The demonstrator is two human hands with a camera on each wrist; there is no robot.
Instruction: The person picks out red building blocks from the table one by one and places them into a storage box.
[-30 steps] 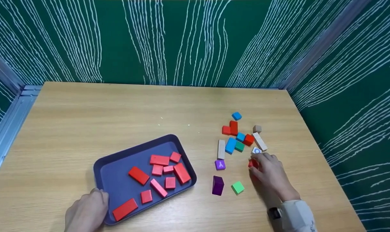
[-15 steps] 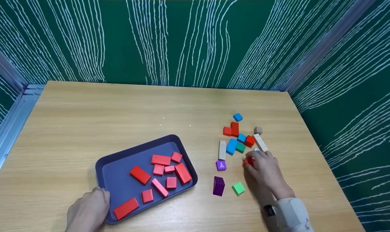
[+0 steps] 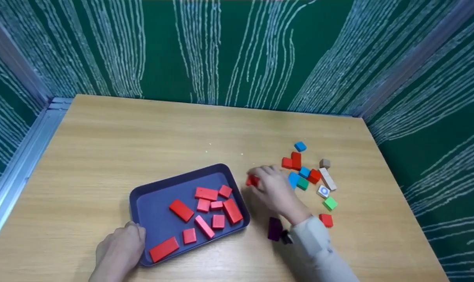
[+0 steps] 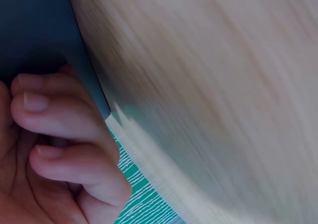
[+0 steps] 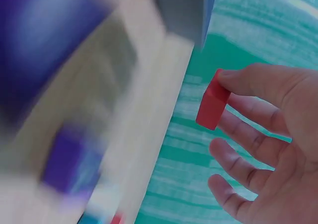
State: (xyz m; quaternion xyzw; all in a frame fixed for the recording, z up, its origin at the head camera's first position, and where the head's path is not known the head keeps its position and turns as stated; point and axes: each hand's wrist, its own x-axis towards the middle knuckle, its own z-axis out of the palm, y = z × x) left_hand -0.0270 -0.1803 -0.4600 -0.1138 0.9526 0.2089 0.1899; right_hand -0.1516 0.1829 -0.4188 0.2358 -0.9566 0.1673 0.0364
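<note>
My right hand [image 3: 276, 192] pinches a small red block [image 3: 252, 180] between thumb and fingers, just right of the tray's right side. In the right wrist view, thumb and index finger hold this red block [image 5: 213, 105] by one end while the other fingers are loosely bent. My left hand [image 3: 121, 248] grips the lower left edge of a dark blue tray [image 3: 137, 223]. Its curled fingers [image 4: 64, 114] lie against the tray wall [image 4: 92, 70] in the left wrist view. Several red blocks, such as one long block [image 3: 164, 249], lie spread inside the tray.
Right of the tray lie scattered blocks: blue [image 3: 300, 146], red [image 3: 326, 220], dark green [image 3: 302, 183], lime green [image 3: 330, 203], white [image 3: 328, 179] and dark purple [image 3: 275, 229]. Green walls with white streaks [image 3: 252, 51] stand behind and beside the wooden table [image 3: 162, 133].
My right hand has lifted the red block from among the scattered blocks and moved left toward the tray. A lime green and a red block now show where the hand was. The left hand stays at the tray.
</note>
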